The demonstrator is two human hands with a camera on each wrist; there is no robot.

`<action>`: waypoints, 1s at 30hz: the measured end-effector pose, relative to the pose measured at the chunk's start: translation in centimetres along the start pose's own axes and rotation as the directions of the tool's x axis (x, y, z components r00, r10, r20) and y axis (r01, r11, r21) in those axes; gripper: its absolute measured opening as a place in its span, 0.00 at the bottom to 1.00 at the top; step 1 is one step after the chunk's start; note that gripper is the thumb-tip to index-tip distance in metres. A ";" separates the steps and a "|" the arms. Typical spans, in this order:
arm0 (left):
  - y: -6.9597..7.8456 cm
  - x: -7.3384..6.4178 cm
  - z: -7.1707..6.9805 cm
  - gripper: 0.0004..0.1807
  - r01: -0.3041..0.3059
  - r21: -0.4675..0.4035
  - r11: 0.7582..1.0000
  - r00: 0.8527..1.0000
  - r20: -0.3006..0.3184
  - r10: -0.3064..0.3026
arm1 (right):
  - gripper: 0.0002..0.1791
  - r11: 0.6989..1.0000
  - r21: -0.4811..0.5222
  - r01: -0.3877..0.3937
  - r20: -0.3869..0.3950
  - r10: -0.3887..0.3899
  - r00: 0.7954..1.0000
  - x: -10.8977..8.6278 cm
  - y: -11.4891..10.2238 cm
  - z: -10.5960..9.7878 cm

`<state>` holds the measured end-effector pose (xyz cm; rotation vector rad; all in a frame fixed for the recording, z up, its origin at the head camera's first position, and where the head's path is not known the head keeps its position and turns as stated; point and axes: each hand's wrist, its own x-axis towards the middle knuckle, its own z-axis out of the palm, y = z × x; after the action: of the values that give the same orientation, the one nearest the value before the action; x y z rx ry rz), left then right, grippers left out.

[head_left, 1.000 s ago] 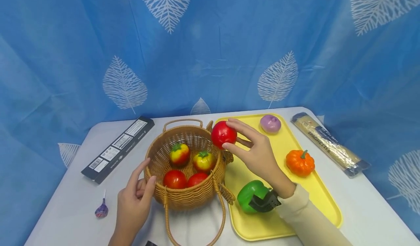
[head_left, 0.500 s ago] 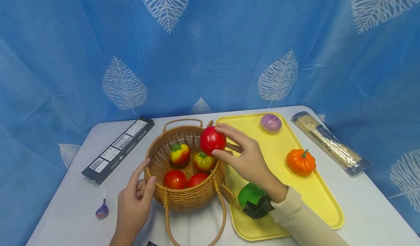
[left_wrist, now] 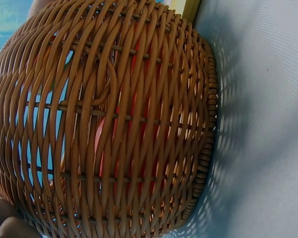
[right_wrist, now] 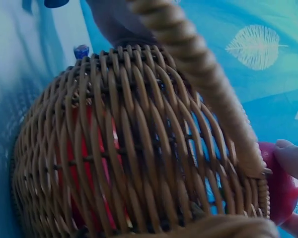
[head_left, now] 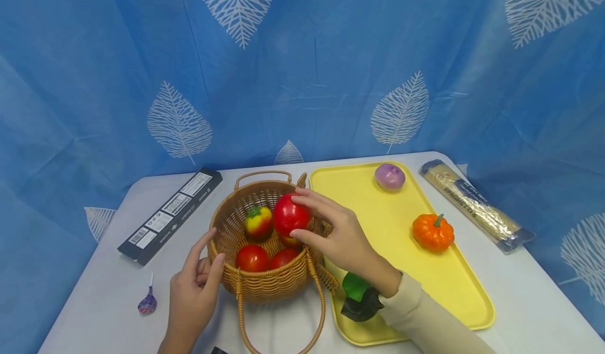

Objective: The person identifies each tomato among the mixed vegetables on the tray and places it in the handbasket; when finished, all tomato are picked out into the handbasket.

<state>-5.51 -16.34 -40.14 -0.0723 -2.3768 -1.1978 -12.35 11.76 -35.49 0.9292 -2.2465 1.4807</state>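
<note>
My right hand (head_left: 341, 234) holds a glossy round red tomato (head_left: 289, 215) between thumb and fingers, over the right part of a brown wicker basket (head_left: 267, 285). In the right wrist view this tomato (right_wrist: 284, 191) shows past the rim. My left hand (head_left: 195, 291) rests at the basket's left side, index finger and thumb spread along the rim. Inside the basket lie two red tomatoes, the left one (head_left: 252, 258) in plainer sight, and a yellow-red fruit (head_left: 258, 222) with a green cap. A second yellow-red fruit is mostly hidden under the held tomato.
Right of the basket, a yellow tray (head_left: 416, 285) bears a purple onion (head_left: 389, 177), an orange pumpkin (head_left: 433, 233) and a green pepper (head_left: 354, 285) partly behind my wrist. Spaghetti (head_left: 475, 204) lies far right. At left are a black box (head_left: 170, 215) and a lollipop (head_left: 147, 302).
My right hand has carried the red tomato leftward and down, from the basket's right rim to over its inside, covering one yellow-red fruit. The left hand has stayed at the rim.
</note>
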 end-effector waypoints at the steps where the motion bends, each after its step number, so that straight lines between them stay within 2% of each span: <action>1: 0.0 0.0 0.0 0.28 -0.003 -0.002 1.000 1.000 0.000 0.003 | 0.32 1.000 -0.013 0.006 0.000 -0.006 1.000 0.0 0.0 0.1; 5: -0.1 0.0 0.0 0.28 -0.020 -0.008 1.000 1.000 0.000 0.020 | 0.32 0.999 -0.049 0.016 -0.019 -0.017 1.000 -0.1 0.0 0.6; 12: 0.0 0.0 0.1 0.29 0.003 0.001 1.000 1.000 -0.002 -0.003 | 0.32 0.998 -0.055 0.040 -0.082 -0.044 0.996 -0.1 0.2 1.4; 16: 0.0 0.0 0.1 0.29 0.005 -0.003 1.000 1.000 -0.002 -0.005 | 0.33 0.994 -0.083 0.072 -0.080 -0.078 0.994 0.0 0.3 1.9; 23: -0.4 0.1 0.1 0.30 -0.045 -0.004 0.999 0.999 -0.029 0.045 | 0.31 0.990 -0.103 0.091 -0.040 -0.096 0.995 0.2 0.4 2.2; 30: -0.1 0.0 0.1 0.29 -0.024 -0.014 1.000 1.000 -0.014 0.024 | 0.24 0.992 -0.092 0.088 -0.052 -0.093 0.994 -0.1 0.6 2.0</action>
<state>-5.59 -16.27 -40.28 -0.0962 -2.3488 -1.2010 -12.48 10.15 -36.86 0.9370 -2.1812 1.3390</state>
